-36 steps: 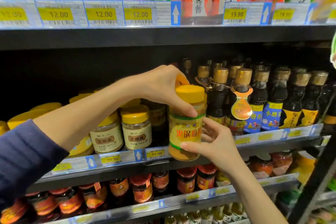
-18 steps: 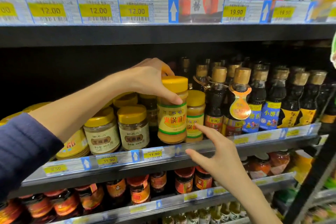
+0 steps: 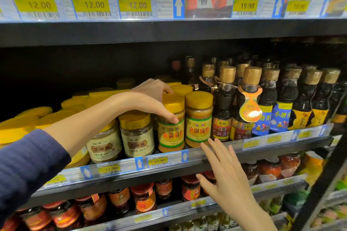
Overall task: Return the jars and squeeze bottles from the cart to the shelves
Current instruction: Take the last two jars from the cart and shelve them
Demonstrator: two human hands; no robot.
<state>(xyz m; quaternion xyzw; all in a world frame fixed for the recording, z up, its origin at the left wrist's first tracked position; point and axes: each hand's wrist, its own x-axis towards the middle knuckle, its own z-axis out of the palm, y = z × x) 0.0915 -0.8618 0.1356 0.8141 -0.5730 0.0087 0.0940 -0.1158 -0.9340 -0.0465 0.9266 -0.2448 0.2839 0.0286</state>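
Two hot-pot sauce jars point(image 3: 170, 129), two paler jars point(image 3: 137, 135).

Yellow-lidded clear plastic jar point(image 3: 170, 127): glossy wall, paper label
Dark glass bottles point(image 3: 266, 107): shiny, gold foil caps
Black shelf edge point(image 3: 169, 32): matt metal
Blue sleeve point(image 3: 24, 170): ribbed cloth

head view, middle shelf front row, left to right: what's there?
cream-label sesame paste jar → second sesame paste jar → hot pot sauce jar under the left hand → matching hot pot sauce jar → dark bottle with red label → bottle with orange neck tag → blue-label bottles.
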